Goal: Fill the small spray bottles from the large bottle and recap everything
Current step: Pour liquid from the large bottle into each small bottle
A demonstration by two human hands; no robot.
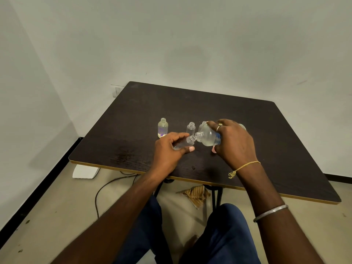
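uncapped bottles (163, 127) stand behind on the desk (247, 119); left hand (168, 152) grips tilted spray bottle (185, 142), right hand (235, 142) grips large bottle (208, 137), mouths meeting.

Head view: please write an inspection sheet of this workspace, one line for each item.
Surface: dark table, dull smudges near its front edge.
Job's things: large bottle tilted, its mouth at the mouth of the held small bottle; left small bottle and middle small bottle stand uncapped; rear small bottle partly hidden; no caps seen.
Clutter: nothing seen.
Grippers: left hand grips the held small bottle; right hand grips the large bottle.
Cables: dark cable on the floor.
Surroundings: pale wall, wall socket, white block, striped cloth under the table.
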